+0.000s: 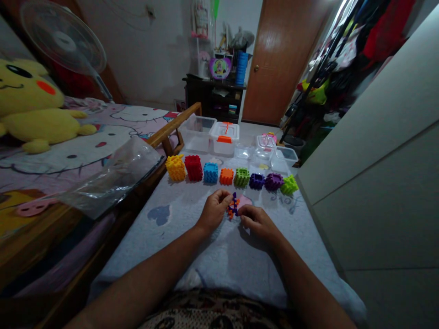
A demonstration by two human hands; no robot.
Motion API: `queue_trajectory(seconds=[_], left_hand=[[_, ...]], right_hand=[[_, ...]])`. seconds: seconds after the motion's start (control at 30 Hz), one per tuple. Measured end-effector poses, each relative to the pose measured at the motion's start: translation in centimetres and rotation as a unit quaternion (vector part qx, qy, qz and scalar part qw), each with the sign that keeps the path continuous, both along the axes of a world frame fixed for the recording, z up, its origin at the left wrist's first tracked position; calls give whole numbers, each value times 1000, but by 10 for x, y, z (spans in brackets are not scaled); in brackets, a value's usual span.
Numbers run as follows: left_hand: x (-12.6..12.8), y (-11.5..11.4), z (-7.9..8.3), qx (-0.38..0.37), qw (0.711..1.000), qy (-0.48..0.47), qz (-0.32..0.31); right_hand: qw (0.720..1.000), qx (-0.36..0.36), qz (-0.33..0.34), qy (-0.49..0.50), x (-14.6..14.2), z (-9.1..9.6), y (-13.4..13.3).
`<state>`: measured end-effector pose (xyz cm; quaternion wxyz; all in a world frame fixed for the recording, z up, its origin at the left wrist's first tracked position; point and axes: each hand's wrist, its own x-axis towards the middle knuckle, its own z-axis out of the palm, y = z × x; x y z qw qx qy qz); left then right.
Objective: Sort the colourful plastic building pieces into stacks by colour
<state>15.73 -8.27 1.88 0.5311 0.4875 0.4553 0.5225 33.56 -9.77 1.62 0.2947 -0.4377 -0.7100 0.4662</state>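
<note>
Purple and orange interlocking toy pieces point(234, 204) are held over the middle of the cloth-covered table. My left hand point(216, 208) pinches them from the left, thumb and fingers at the upper edge. From the right, my right hand point(259, 221) has its curled fingertips at the lower end of the purple piece. Just beyond both hands stands a row of notched toy blocks. Among them are a yellow block point(176, 169), a red block point(194, 168), a blue block point(211, 173), an orange block point(227, 176) and a green block point(242, 177).
A dark blue block point(257, 181), a purple block point(274, 182) and a lime block point(290, 185) continue the row rightward. Behind stand clear plastic boxes, one a lidded box point(225, 139). A bed with a yellow plush toy point(34, 109) lies left; a pale cabinet point(377, 183) borders the right.
</note>
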Motion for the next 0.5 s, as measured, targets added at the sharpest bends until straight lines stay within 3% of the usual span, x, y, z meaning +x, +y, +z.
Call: queue_trajectory(seconds=[0.1, 0.3, 0.5], left_hand=[[0, 1, -1, 0, 999, -20, 26], [1, 0, -5, 9, 999, -21, 23], [-18, 3, -4, 100, 985, 129, 57]], right_hand=[[999, -35, 1, 19, -4, -1, 2], [999, -22, -19, 35, -8, -4, 4], [978, -78, -135, 141, 4, -4, 9]])
